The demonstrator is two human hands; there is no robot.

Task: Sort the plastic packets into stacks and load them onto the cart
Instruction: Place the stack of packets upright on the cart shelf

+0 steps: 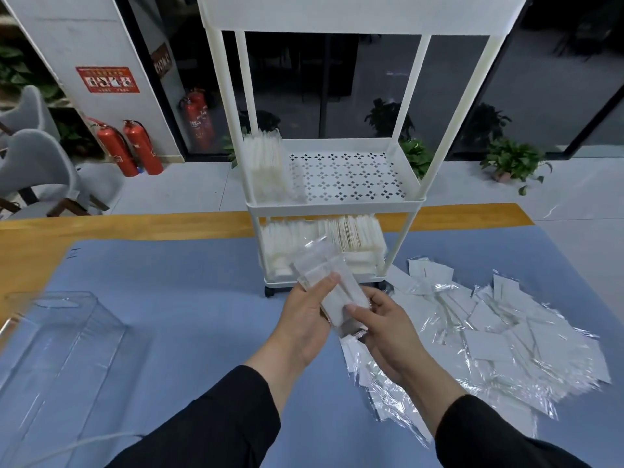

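Observation:
A small stack of clear plastic packets (329, 282) is held above the blue mat, in front of the white cart (334, 204). My left hand (305, 319) grips the stack from the left, thumb on top. My right hand (385, 327) pinches its near end from the right. A loose pile of packets (489, 336) spreads over the mat to the right. The cart's middle shelf holds one upright row of packets (265, 167) at its left side. Its bottom shelf is packed with packets (351, 236).
A clear plastic box (57, 359) lies on the blue mat (189, 288) at the left. The wooden table edge (135, 224) runs behind the mat. Beyond it are grey chairs (37, 163), red fire extinguishers (130, 148) and potted plants (513, 162).

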